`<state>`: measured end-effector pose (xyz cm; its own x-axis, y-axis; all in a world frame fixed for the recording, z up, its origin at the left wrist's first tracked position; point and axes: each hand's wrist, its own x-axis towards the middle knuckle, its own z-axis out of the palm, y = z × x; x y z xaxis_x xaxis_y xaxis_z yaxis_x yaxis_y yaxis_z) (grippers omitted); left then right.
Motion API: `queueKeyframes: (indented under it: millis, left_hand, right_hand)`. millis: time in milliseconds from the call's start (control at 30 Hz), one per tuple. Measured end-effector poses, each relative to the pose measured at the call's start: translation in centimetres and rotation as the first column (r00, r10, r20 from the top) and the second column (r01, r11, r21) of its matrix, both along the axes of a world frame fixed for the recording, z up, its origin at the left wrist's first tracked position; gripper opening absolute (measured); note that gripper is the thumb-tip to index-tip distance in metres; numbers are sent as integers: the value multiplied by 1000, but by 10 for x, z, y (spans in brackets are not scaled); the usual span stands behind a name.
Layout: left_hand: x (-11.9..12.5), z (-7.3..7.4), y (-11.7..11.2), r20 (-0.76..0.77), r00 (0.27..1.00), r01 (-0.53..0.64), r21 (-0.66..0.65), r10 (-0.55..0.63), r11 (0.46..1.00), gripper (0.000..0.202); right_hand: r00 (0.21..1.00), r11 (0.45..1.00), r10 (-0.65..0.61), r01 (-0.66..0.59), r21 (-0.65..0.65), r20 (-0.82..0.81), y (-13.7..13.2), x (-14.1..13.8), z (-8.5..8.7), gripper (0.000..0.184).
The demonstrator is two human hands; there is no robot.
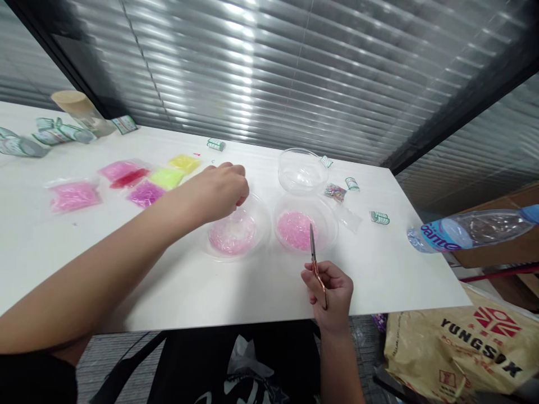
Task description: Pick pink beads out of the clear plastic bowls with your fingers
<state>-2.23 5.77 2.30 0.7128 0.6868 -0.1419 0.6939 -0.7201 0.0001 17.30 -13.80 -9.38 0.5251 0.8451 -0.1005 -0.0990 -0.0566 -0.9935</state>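
Observation:
My right hand grips a pair of scissors with copper-coloured handles, blades pointing away from me and shut. The tips reach over a clear plastic bowl of pink bits. My left hand is closed, fingers curled down, over the back rim of a second clear bowl. That bowl holds pale pink, glossy pieces. Whatever the left fingers hold is hidden behind the hand.
Pink bags, a purple bag and yellow bags lie left. An unused-looking clear bowl stands behind. A bag of mixed bits and a plastic bottle are right. A printed sack sits beside the table.

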Motion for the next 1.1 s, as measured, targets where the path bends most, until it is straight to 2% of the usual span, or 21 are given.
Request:
queueKeyframes:
  millis: [167,367,500,600,733,867,967,1100]
  left_hand:
    - [16,-12,-3,-41,994,109,115,-105,987,23]
    - [21,-27,1,-73,991,117,79,-112,990,21]
    - [24,-29,-2,-58,991,124,53,-121,991,21]
    - [22,-25,-4,-7,992,124,44,-124,991,17]
    - [13,-3,-6,157,980,126,-17,-122,992,15]
    - [10,16,-11,449,882,185,-59,-140,981,13]
    - [15,16,-18,614,782,217,-109,-106,970,9]
    - [26,7,-28,725,688,255,-198,-33,946,7]
  right_hand:
    - [1000,1000,6,-6,-1,11,0,0,0,28]
    - [1000,1000,13,-13,5,-13,-2,0,-2,25]
    - [999,1000,13,-12,7,-31,-2,0,-2,25]
    - [999,1000,14,-14,2,-40,-2,0,-1,25]
    - [999,1000,25,-25,0,-38,-2,-1,0,24]
    - [999,999,44,-44,5,-20,-1,-2,2,23]
    - [998,998,64,-64,9,-2,-1,-3,2,23]
    - [993,993,117,-117,0,18,-1,-3,2,22]
